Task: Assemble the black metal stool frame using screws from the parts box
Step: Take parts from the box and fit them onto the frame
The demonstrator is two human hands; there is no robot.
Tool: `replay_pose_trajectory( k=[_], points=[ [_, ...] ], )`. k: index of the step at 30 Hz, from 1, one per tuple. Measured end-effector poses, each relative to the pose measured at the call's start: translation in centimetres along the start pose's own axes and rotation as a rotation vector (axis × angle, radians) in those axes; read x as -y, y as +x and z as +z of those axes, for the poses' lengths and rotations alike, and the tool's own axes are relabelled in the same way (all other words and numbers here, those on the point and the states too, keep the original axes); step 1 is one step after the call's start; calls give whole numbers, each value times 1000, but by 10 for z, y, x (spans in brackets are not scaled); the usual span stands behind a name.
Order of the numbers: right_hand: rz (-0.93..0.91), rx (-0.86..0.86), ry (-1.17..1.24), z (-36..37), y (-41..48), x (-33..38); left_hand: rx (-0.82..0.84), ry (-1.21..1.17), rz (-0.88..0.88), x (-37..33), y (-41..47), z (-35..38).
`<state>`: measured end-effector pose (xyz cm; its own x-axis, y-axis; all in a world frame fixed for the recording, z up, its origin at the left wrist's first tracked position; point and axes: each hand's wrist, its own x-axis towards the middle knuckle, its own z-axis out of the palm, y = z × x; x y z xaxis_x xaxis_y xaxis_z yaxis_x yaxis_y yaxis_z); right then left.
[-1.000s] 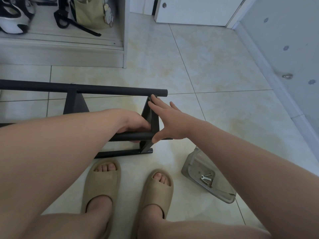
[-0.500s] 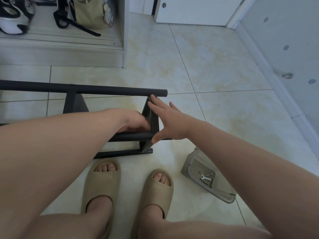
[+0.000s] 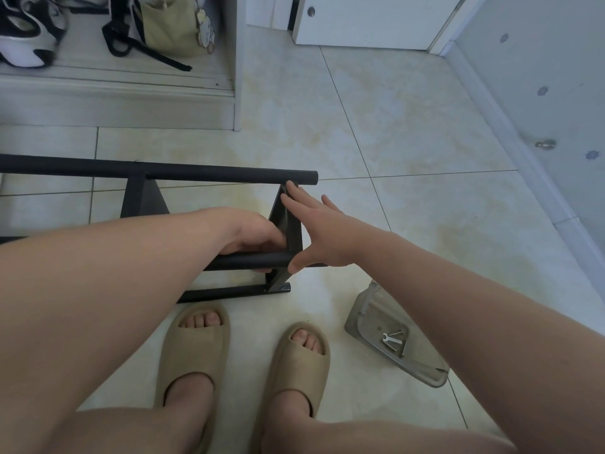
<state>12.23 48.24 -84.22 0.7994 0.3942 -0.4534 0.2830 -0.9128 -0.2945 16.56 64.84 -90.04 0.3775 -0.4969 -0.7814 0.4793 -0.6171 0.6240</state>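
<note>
Stool frame (image 3: 229, 175) on its side on the tile floor (image 3: 409, 224), left end cut off, bare tile beyond its right end. Right hand (image 3: 322, 231), fingers straight and spread, presses the end plate (image 3: 292, 224) from outside. Left hand (image 3: 258, 235) inside, fingers partly hidden; grip unclear. Parts box (image 3: 370, 309) nearby.

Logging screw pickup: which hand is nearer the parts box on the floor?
Right. The right hand lies flat against the end plate of the stool frame, up-left of the parts box; the left hand is inside it, farther left.
</note>
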Motion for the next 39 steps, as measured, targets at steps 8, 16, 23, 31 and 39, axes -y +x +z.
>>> replay_pose_trajectory(
  k=[8, 16, 23, 31, 39],
  points=[
    [-5, -1, -1, 0, -1, 0, -29, 40, 59, -1, -2, -1],
    [-7, -5, -1, 1, -1, 0, -30, 12, 100, 0, 3, -1],
    [-6, -2, 1, 0, -1, 0, -44, -44, 121, 2, 6, -1],
    [-2, 3, 3, -1, -1, 1, 58, -53, 13, 0, 3, 0],
    [-5, -11, 12, 1, -2, 0, 1, 4, 70, 0, 3, 0]
  ],
)
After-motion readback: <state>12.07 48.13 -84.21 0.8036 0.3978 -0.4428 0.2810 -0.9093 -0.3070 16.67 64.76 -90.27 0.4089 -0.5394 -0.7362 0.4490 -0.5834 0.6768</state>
